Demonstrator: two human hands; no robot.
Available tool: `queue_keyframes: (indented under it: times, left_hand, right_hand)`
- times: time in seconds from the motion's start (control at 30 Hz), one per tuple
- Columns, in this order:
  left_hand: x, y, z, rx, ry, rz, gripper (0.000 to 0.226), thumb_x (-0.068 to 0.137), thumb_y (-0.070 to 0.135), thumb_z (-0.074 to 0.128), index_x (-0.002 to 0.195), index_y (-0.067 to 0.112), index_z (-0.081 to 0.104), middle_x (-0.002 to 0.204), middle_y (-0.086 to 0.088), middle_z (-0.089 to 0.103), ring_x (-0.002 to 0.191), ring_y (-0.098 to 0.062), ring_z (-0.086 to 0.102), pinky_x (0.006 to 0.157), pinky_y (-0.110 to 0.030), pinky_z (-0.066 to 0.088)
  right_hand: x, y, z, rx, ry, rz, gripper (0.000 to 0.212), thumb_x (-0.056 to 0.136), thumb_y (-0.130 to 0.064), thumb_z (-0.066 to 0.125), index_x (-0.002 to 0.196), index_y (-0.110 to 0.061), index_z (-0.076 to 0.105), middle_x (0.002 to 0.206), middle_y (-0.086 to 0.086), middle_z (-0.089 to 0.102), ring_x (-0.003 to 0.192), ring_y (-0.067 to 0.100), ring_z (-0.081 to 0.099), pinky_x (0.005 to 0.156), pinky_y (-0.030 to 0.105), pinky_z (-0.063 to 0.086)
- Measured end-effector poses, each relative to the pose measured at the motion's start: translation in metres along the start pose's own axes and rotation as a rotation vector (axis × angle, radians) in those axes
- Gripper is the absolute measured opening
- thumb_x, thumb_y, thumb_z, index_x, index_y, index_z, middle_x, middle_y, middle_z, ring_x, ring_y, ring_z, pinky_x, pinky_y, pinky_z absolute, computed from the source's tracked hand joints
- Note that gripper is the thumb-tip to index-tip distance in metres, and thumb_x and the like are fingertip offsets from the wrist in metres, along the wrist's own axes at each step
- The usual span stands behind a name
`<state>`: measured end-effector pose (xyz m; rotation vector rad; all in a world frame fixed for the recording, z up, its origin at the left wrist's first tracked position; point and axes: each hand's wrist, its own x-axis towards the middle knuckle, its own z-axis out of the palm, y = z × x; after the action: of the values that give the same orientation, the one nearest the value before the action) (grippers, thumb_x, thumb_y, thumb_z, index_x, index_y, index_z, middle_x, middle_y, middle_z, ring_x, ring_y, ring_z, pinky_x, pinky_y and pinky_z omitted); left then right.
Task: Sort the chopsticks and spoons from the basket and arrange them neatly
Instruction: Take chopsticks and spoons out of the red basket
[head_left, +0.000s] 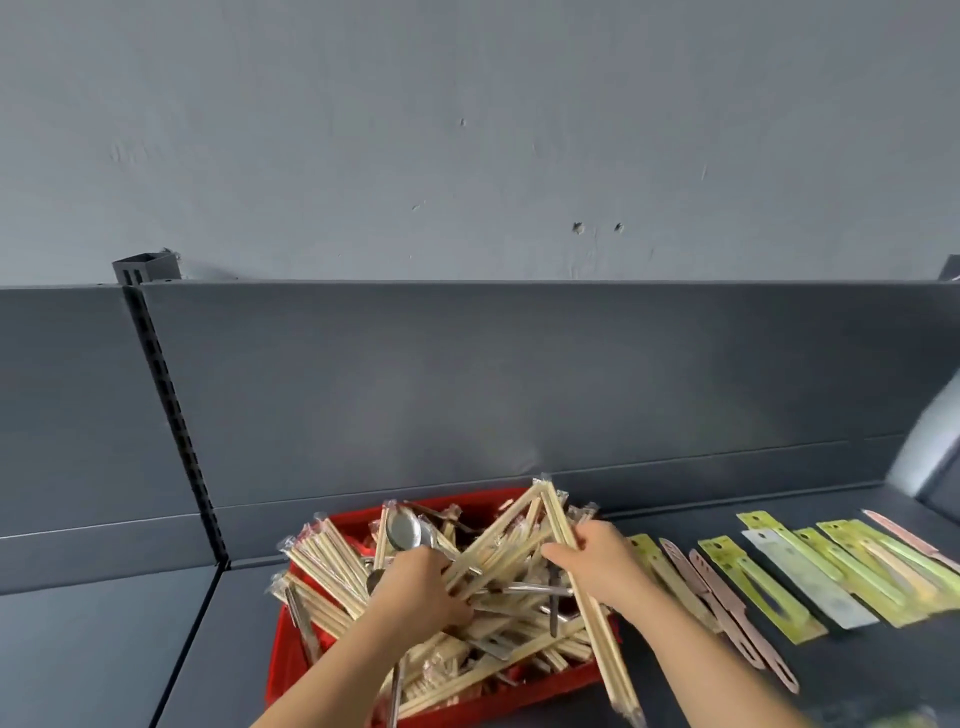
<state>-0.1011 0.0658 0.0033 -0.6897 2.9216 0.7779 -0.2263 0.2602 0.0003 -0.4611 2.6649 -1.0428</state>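
The right hand (592, 561) is gripping a long wrapped chopstick pack (608, 654) over the red basket's (291, 654) right edge. The left hand (421, 587) is curling its fingers around a chopstick bundle (493, 535) in the heap, beside metal spoons (408, 530). Green-carded packs (753, 587) are lying on the shelf to the right.

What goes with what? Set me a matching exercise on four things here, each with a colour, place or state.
Things:
1 basket
2 spoon
3 right hand
4 green packs

Matches:
A silver
B on the shelf, right of the basket
C red
D grips chopsticks

Pairs: 1-C, 2-A, 3-D, 4-B
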Motion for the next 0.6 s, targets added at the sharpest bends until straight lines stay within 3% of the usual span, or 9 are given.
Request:
queue_keyframes:
  times: [0.1, 0.23, 0.4, 0.5, 0.6]
  left_hand:
    - [0.003, -0.003, -0.005, -0.017, 0.066, -0.001, 0.022, 0.078, 0.034, 0.070, 0.075, 0.015, 0.060, 0.067, 0.003, 0.058, 0.060, -0.015, 0.053, 0.049, -0.023, 0.038]
    - [-0.003, -0.008, -0.011, -0.123, 0.176, -0.031, 0.021, 0.082, 0.037, 0.071, 0.081, 0.016, 0.068, 0.063, 0.005, 0.061, 0.048, -0.010, 0.051, 0.044, -0.021, 0.039]
    - [-0.017, 0.003, 0.001, -0.036, 0.133, 0.125, 0.028, 0.087, 0.041, 0.059, 0.075, 0.016, 0.061, 0.059, 0.007, 0.055, 0.050, -0.010, 0.047, 0.047, -0.023, 0.035]
    - [-0.028, 0.009, 0.015, -0.042, 0.101, 0.120, 0.037, 0.089, 0.046, 0.055, 0.066, 0.018, 0.052, 0.055, 0.006, 0.051, 0.046, -0.009, 0.043, 0.044, -0.022, 0.030]
    - [-0.034, 0.013, 0.024, -0.020, 0.112, 0.128, 0.037, 0.090, 0.051, 0.052, 0.066, 0.024, 0.049, 0.058, 0.006, 0.056, 0.050, -0.009, 0.050, 0.046, -0.023, 0.033]
  right_hand:
    - [-0.006, 0.004, 0.000, 0.001, 0.039, 0.000, 0.034, 0.075, -0.045, 0.068, 0.061, -0.022, 0.047, 0.055, -0.008, 0.044, 0.050, 0.012, 0.043, 0.053, 0.029, 0.033]
    - [-0.011, 0.010, -0.015, -0.104, 0.098, 0.036, 0.023, 0.078, -0.036, 0.071, 0.069, -0.020, 0.057, 0.060, -0.006, 0.057, 0.051, 0.010, 0.052, 0.046, 0.025, 0.035]
    - [-0.022, 0.028, -0.026, -0.203, 0.013, 0.068, 0.016, 0.085, -0.032, 0.060, 0.078, -0.019, 0.060, 0.069, -0.003, 0.062, 0.059, 0.014, 0.055, 0.050, 0.024, 0.035]
    - [-0.030, 0.034, -0.024, -0.171, -0.028, 0.057, 0.010, 0.088, -0.031, 0.060, 0.082, -0.023, 0.061, 0.074, -0.004, 0.064, 0.063, 0.013, 0.058, 0.055, 0.026, 0.042]
    - [-0.034, 0.034, -0.026, -0.118, -0.017, 0.038, 0.012, 0.087, -0.032, 0.064, 0.083, -0.021, 0.063, 0.072, -0.005, 0.065, 0.062, 0.011, 0.060, 0.057, 0.026, 0.044]
